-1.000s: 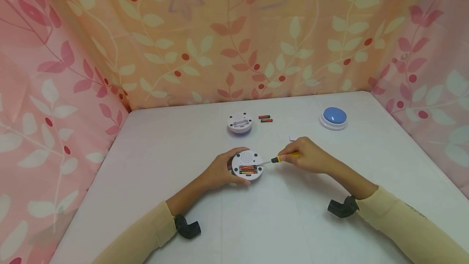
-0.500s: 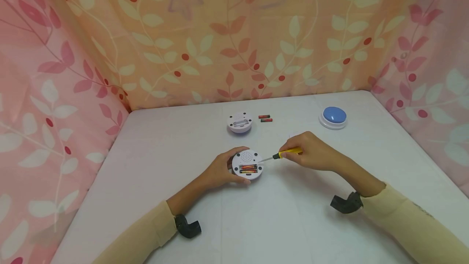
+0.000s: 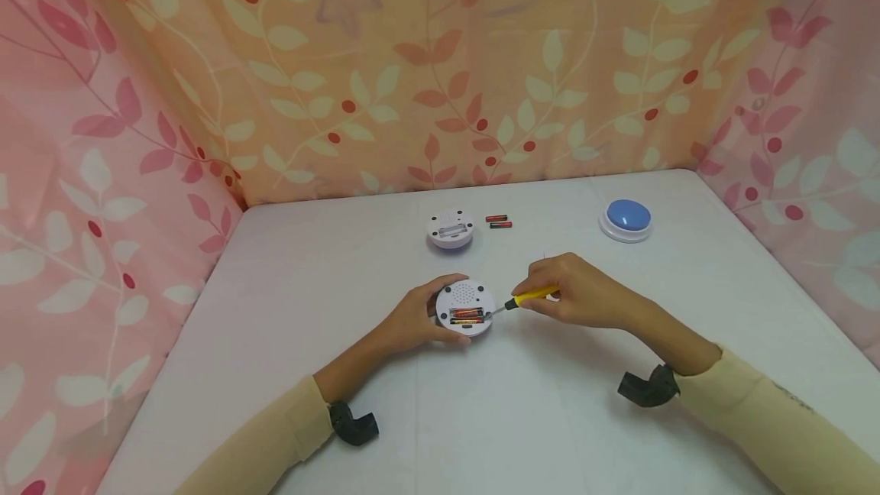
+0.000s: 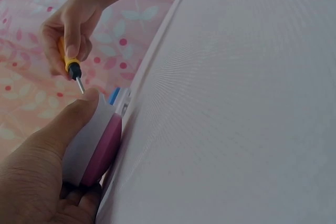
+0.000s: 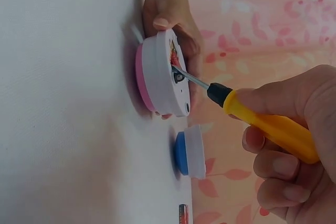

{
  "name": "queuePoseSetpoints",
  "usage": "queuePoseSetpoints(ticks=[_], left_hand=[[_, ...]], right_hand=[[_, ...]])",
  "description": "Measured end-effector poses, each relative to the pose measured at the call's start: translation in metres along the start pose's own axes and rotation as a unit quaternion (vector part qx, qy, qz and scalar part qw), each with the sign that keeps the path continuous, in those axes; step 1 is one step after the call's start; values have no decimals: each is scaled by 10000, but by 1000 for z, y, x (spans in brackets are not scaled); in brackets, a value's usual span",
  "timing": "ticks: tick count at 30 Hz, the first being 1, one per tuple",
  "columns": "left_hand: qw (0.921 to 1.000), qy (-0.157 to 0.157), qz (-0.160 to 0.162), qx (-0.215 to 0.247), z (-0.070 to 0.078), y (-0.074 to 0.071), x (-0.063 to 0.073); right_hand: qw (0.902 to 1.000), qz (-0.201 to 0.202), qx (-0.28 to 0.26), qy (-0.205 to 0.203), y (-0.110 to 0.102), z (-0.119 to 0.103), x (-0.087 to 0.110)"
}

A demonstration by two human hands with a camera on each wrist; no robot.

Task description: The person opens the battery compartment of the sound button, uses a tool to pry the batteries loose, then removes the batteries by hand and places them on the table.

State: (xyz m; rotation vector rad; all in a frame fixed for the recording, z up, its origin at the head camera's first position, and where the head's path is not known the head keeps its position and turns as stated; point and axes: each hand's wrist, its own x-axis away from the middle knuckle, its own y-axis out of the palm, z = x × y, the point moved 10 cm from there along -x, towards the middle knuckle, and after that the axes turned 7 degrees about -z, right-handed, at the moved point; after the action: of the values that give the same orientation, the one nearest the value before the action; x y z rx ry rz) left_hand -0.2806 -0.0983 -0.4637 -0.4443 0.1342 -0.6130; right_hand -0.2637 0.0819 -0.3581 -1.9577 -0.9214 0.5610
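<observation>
My left hand (image 3: 415, 318) grips a round white push-button unit (image 3: 462, 293) by its side, underside up. Its battery bay lies uncovered, with two red-and-gold batteries (image 3: 467, 316) inside. The right wrist view shows the unit's pink dome (image 5: 143, 80) facing the table. In my right hand (image 3: 580, 292) is a screwdriver with a yellow handle (image 3: 536, 296), held between thumb and fingers. Its metal shaft (image 5: 194, 80) slants down to the bay, the tip right at the right-hand end of the batteries. From the left wrist, my thumb (image 4: 73, 116) hides the bay.
Behind stands a second upturned unit (image 3: 450, 229) with a bare battery bay. Two loose batteries (image 3: 501, 225) lie beside it. A blue-domed button (image 3: 629, 217) sits upright at the back right. Floral curtains (image 3: 440, 82) surround the white table (image 3: 316, 266).
The screwdriver tip lifted off the upper right of the bay, then came down lower, by the near battery's end. My right hand shifted with it; the left hand and unit stayed nearly still.
</observation>
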Motion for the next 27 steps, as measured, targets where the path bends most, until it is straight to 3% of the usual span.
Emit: queuePoseSetpoints(ticks=[14, 27], left_hand=[[10000, 11, -17, -2, 2, 0, 0], [9999, 23, 15, -102, 3, 0, 1]], right_hand=[[9997, -95, -208, -44, 1, -2, -2], [9975, -425, 528, -175, -1, -31, -11]])
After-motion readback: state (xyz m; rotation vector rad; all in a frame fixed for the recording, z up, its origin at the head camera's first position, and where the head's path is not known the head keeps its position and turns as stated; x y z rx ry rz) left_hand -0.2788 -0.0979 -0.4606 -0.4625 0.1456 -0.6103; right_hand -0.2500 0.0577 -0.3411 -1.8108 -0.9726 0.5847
